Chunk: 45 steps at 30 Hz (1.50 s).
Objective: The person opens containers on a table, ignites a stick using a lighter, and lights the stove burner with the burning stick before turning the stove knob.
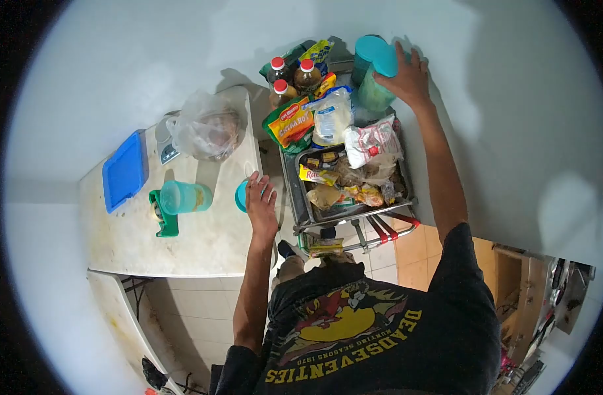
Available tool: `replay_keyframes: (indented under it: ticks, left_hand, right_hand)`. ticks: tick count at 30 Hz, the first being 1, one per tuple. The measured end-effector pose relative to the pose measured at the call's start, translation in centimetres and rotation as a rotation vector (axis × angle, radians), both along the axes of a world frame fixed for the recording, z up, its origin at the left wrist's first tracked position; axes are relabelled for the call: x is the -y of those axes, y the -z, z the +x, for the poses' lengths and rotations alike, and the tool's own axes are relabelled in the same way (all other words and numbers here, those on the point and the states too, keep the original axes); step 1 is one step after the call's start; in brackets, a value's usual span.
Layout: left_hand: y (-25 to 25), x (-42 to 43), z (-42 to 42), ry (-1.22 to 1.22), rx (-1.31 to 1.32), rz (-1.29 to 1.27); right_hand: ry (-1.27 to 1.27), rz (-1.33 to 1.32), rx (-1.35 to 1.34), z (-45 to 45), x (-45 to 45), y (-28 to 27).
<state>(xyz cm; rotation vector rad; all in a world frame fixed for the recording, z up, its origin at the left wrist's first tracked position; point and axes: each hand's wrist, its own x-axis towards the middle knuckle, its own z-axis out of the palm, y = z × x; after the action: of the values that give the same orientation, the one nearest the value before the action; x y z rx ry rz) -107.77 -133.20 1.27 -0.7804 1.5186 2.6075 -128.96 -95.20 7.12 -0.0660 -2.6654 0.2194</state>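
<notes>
One lidded canister [376,96] is in the right grip [410,81], clasped near the top. Probably light, stiff, slightly slick plastic; I'd take it round the body. Left grip [261,209] is open, by the worktop [206,247] edge.

We seem to be in a kitchen or food-storage corner; we see red-capped bottles [307,78] and food packets [295,125] crowding a metal rack [354,217]; beside it stands a worn pale table [143,247] with lidded plastic containers [186,197]; beneath us runs a tiled floor [209,299].
</notes>
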Motion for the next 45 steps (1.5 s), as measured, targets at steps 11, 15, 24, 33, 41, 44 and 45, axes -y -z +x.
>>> replay_keyframes:
  ticks: [11,15,24,33,41,44,45]
  left_hand:
    - [-3.1,-0.7,-1.8,0.191,-0.068,0.005]
    - [-4.4,1.6,-2.2,0.236,-0.148,0.138]
    - [-4.5,11.6,2.0,0.235,-0.213,0.38]
    - [-1.9,19.5,6.7,0.223,-0.024,0.458]
    - [-1.6,20.1,8.0,0.098,-0.118,0.386]
    - [-1.6,19.5,7.7,0.032,-0.164,0.347]
    - [-1.7,19.4,7.7,0.018,-0.169,0.341]
  right_hand:
    - [-0.339,-0.661,0.076,10.7,9.0,-13.3]
    - [-0.428,-0.709,0.134,12.8,15.3,-12.4]
    - [-0.622,-0.762,0.411,18.7,28.9,-9.9]
    - [-0.646,-0.62,0.417,24.5,36.7,-8.1]
    - [-0.602,-0.613,0.434,26.1,39.5,-8.0]
    - [-0.547,-0.699,0.298,25.1,40.7,-6.5]
    - [-0.524,-0.679,0.269,24.9,40.9,-6.3]
